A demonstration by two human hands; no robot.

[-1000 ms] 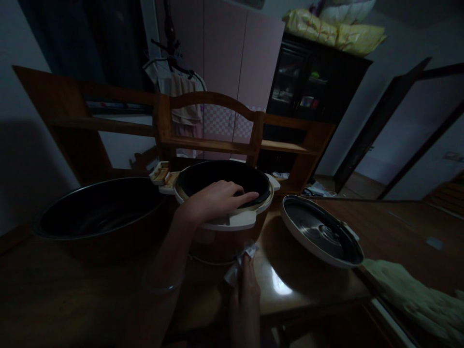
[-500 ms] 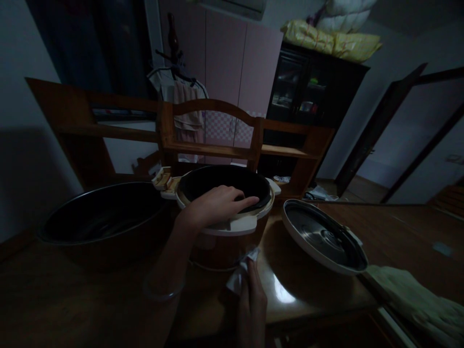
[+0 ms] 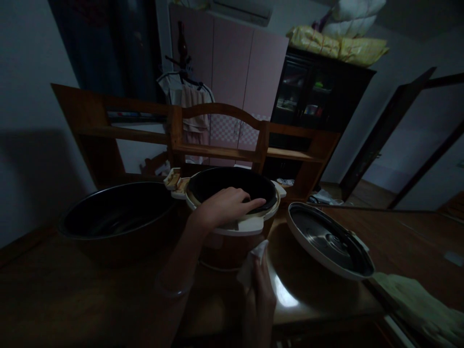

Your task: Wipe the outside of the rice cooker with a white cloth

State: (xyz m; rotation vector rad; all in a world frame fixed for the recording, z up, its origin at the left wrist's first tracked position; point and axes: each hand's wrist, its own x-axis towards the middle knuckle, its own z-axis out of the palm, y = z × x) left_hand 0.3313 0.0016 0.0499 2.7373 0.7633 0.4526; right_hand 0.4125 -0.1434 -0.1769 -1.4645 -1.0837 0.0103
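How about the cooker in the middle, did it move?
No. The cooker shows in the same spot against the wooden shelf behind it; only the whole view shifted.

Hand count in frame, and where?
2: the left hand over the near rim of the cooker; the right hand, lower by its front, holding a white wipe. No other hand shows.

No text, label, brand, number or sign can be read anywhere here.
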